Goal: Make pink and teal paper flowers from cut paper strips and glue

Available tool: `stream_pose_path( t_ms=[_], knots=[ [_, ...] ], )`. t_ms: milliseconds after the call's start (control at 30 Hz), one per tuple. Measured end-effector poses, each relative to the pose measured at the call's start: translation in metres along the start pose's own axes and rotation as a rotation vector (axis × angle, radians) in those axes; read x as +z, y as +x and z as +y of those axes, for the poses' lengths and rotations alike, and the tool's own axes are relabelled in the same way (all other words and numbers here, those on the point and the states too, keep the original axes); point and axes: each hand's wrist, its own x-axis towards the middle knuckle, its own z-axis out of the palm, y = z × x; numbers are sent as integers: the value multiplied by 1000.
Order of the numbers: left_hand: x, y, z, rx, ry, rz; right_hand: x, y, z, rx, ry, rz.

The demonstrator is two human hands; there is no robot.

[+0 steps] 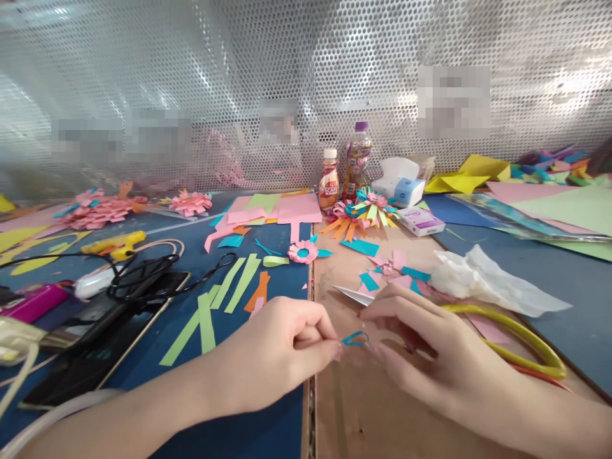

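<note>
two bare hands meet low over a craft surface point(344, 408) of brown board and blue mat. the left hand point(272, 357) pinches one end of a small curled teal paper strip point(354, 338) between thumb and fingertips; the right hand point(430, 350), fingers curled loosely, touches its other end, so the strip sits between both hands just above the board. yellow-handled scissors point(516, 335) lie beside the right hand, blades pointing left. green paper strips point(224, 293) and a black phone point(119, 325) lie to the left. farther back sit a small pink paper flower point(303, 252), a multicoloured paper flower point(368, 207), two drink bottles point(356, 159), a tissue pack point(401, 188) and a perforated metal screen point(306, 76).
</note>
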Motion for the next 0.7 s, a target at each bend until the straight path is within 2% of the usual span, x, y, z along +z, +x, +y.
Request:
stream_pose_path(
  t_ms=[233, 367, 533, 600, 700],
  knots=[
    [2, -2, 1, -13, 45, 32, -4, 7, -4, 208, 112, -246],
    [3, 0, -5, -38, 50, 88, -4, 8, -2, 283, 133, -268],
    [-6, 2, -4, 22, 76, 121, -8, 6, 5, 293, 133, -271],
    [-16, 2, -1, 66, 94, 223, -10, 6, 7, 269, 102, -266],
    [-43, 3, 0, 126, 178, 502, -12, 14, 6, 188, 47, -254]
  ],
)
